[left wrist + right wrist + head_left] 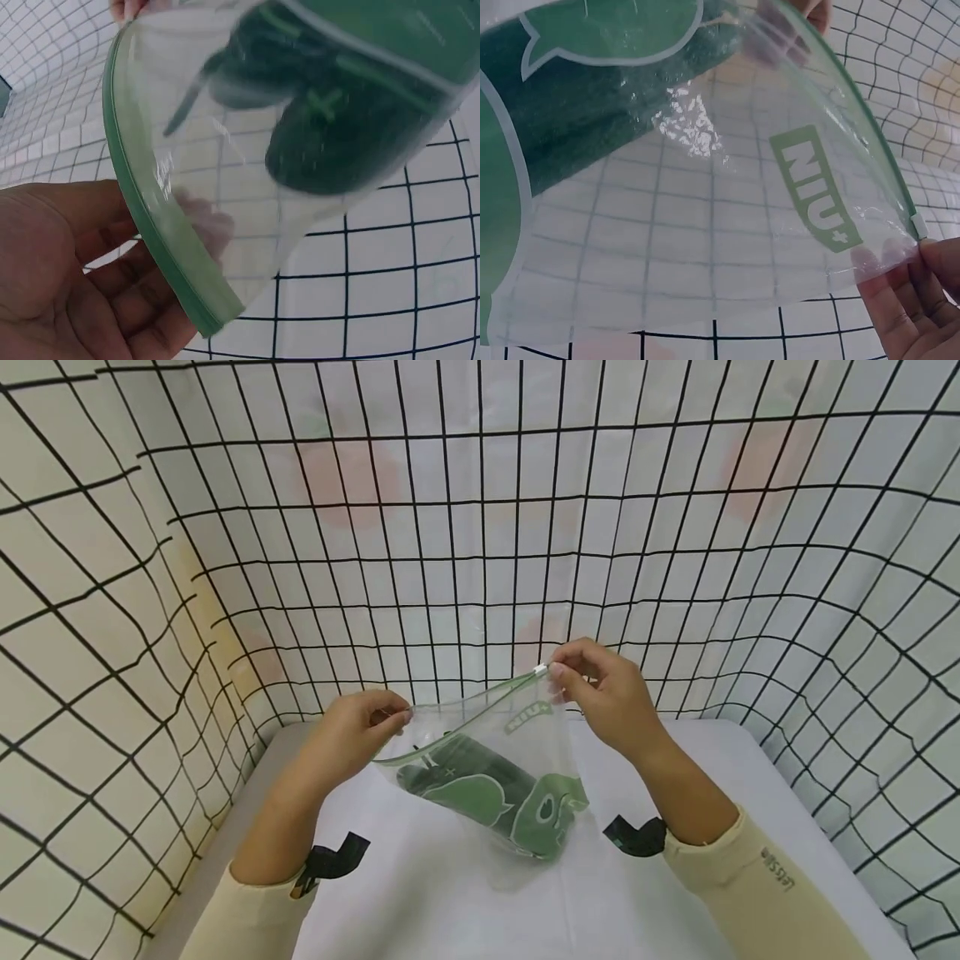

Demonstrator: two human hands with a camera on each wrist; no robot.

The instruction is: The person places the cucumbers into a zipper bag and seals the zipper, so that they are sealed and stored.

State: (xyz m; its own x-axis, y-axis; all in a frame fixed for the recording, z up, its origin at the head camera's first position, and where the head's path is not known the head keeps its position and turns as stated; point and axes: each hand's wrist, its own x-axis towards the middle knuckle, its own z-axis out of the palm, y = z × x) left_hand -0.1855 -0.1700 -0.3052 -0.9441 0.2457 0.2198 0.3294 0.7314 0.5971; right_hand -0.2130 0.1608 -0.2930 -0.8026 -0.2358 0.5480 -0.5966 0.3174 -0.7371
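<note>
Both hands hold up a clear slider zip bag (551, 739) with green printing and a green-edged mouth. At the mouth's left part, my left hand (358, 735) pinches the edge of the film between thumb and fingers. My right hand (609, 693) pinches the upper right corner, right beside the white slider (919, 226). The mouth gapes on the left side. Low in the bag lies a dark green item (322, 142) with rounded ends and a thin strap-like piece; its kind is unclear through the film.
A white-covered table (390, 885) lies beneath the bag. Behind it and on both sides stand pale walls with a black grid (480, 560). Black straps (633, 837) sit at both wrists, by the cream sleeves.
</note>
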